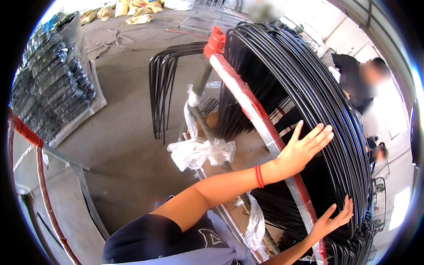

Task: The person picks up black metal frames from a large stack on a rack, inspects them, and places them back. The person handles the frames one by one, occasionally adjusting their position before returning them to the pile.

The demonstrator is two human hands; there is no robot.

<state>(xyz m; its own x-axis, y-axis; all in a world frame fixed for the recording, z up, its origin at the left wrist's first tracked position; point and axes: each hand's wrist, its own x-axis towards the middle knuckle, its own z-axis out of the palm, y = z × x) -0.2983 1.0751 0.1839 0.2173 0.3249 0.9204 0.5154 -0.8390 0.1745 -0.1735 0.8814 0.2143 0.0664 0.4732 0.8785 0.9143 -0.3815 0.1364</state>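
a long rail wrapped in red and clear tape (pixel 247 104) is running diagonally just left of the left hand's grip (pixel 302 150), and it is passing under that wrist, standing between the person's body and the stack of bent rods. a smaller bunch of thin black u-shaped rods (pixel 162 84) is hanging well to the left of both grips, over the grey concrete floor (pixel 123 145). crumpled clear plastic wrap (pixel 201 152) is clinging to a dark pole (pixel 201 84) left of the left forearm, and more plastic is trailing below it. far to the left, a pallet of black parts under clear film (pixel 53 84) is sitting on the floor, and a rusty red-taped frame (pixel 26 141) is curving nearer the lower left. behind the stack, right of the grips, another person in dark clothes (pixel 353 79) is standing.

the big stack of black arched metal rods (pixel 309 79) is hanging over the rail and curving down on the right. the left grip is lying fully open, fingers (pixel 316 134) spread flat, pressing against the side of the stack and closing on nothing. the right hand's grip (pixel 333 218) is sitting lower and also open, its fingers (pixel 346 212) resting against the rods' inner edge, with the rods lying directly under and to the right of both palms. whether the right fingers are hooking round any rod cannot be told.
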